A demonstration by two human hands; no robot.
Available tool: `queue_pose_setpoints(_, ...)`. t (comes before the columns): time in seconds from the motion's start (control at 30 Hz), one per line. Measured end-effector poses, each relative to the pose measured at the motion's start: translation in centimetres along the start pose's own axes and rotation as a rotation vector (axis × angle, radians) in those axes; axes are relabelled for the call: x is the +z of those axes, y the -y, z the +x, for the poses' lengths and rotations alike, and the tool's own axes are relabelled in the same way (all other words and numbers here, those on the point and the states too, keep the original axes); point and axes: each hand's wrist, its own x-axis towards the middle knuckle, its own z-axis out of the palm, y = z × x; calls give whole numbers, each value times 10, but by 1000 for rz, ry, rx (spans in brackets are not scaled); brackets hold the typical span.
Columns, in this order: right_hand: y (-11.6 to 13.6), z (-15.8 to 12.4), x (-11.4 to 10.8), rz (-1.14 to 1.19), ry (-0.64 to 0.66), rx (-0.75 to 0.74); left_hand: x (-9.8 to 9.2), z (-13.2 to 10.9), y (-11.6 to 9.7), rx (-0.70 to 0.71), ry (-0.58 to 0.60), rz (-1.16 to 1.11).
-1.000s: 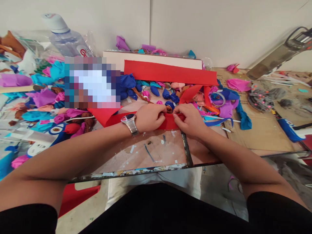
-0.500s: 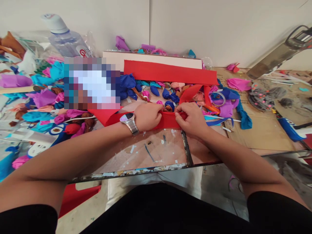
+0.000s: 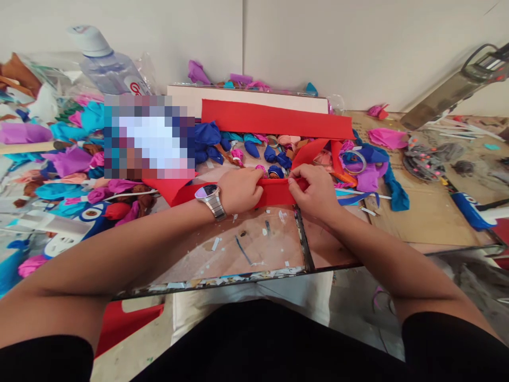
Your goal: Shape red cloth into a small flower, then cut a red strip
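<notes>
Head view: both hands pinch one red felt strip (image 3: 274, 192), soft, matte and folded lengthwise. The left hand (image 3: 238, 190) grips it at 9 o'clock and the right hand (image 3: 314, 191) at 3 o'clock, fingers closed tight on its upper edge. The strip lies taut between them on the scuffed glass tabletop (image 3: 246, 249). A metal wristwatch (image 3: 210, 200) sits on the left wrist. At 12 o'clock lie knotted blue fabric buds (image 3: 207, 135) and a long flat red band (image 3: 274, 119). Compared with a second ago, the hands are slightly further apart, baring more felt.
</notes>
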Motion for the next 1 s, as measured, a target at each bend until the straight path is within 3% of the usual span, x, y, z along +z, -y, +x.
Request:
queue_pose_setpoints(0.3,0,-2,3,74,124,-136,-4,-3,-6,174,-59,-220)
queue_pose_setpoints(0.5,2,-4,2,102,132,-202,1,-3,-5,290,-94,-286)
queue_pose_setpoints(1.0,3,1,-5,115,-58,-102,8,3,9,9,-31,11)
